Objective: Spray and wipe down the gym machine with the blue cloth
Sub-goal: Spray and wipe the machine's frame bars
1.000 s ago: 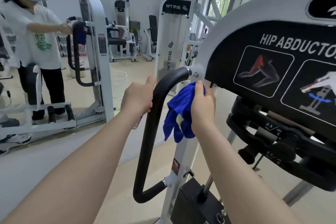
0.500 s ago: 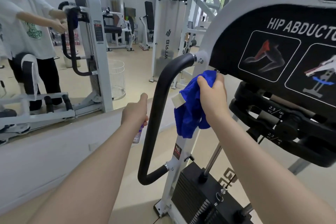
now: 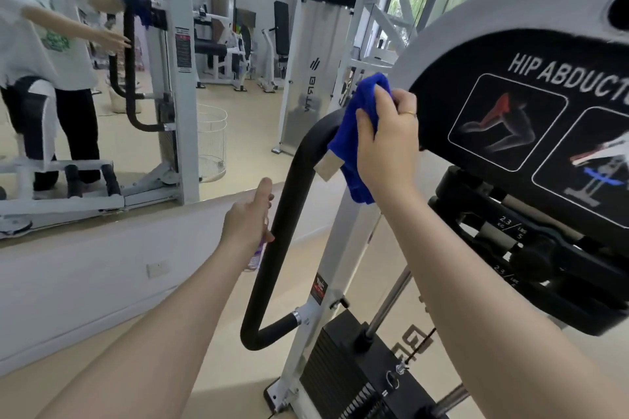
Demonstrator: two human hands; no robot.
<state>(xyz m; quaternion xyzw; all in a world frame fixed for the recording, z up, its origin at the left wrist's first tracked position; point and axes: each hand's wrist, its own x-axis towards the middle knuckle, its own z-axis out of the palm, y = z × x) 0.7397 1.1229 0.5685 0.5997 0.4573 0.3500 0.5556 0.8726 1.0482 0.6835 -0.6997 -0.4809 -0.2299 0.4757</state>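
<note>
White-framed machine [image 3: 326,248] fills right of view, black placard [image 3: 510,119] up top, weight stack [image 3: 343,374] below. Black handle [image 3: 282,214] curves down from top joint. Right hand [image 3: 384,139] bunches cloth [image 3: 354,133] against upper bend of handle, beside placard edge; fingers curled round cloth, tail and tag hanging loose. Left hand [image 3: 248,224] lower, just left of handle; fingers wrapped on bottle [image 3: 257,255], mostly hidden.

Risks, judged: loose tail could snag at handle joint; one-handed bunching may skip handle's far side; bottle near handle could knock it.

Versus half a second ago: cloth higher, now over handle top rather than below joint; left hand a little nearer handle; view shifted.
</note>
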